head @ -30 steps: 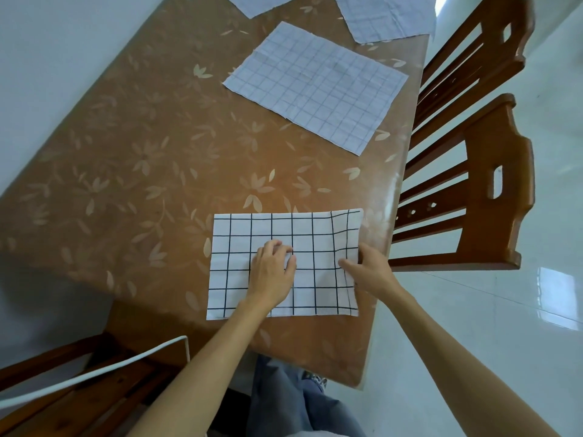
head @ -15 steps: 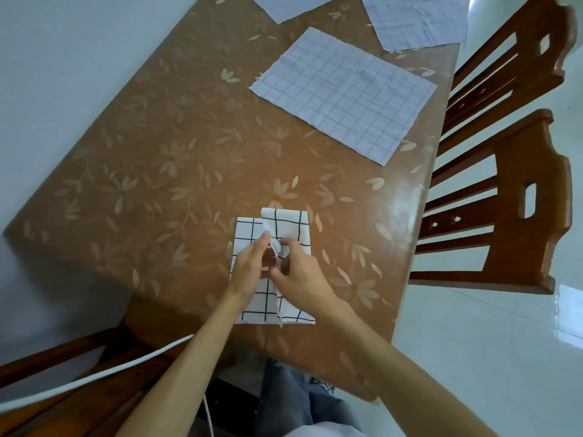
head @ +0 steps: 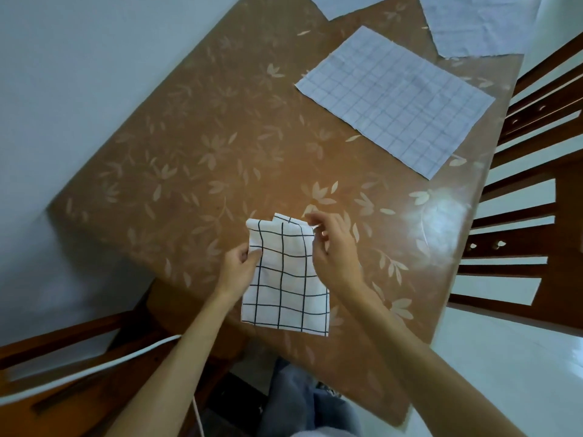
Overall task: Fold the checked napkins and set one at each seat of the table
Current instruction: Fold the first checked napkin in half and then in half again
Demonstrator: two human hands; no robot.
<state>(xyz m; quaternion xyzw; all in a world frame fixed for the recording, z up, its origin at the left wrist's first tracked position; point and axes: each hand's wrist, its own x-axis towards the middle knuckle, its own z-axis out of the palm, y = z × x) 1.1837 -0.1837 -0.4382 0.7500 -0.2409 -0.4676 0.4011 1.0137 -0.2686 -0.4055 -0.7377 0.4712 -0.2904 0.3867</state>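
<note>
One napkin point(head: 285, 279) got folded in half just now & is narrower. Left hand point(head: 238, 269) pinches its side, right hand point(head: 334, 247) pinches the top corner. Next: fold again.

- A wooden chair point(head: 536, 216) stands at the right side of the table, its slatted back close against the edge.
- A second chair point(head: 549, 77) stands beyond it, on the same side, only partly in view.
- A wooden bench or chair point(head: 79, 367) sits at the lower left, beside the near corner.
- A white cord point(head: 104, 370) runs across that seat.
- The glossy white floor point(head: 504, 373) shows on the right.
- A pale wall point(head: 79, 74) runs along the left.
</note>
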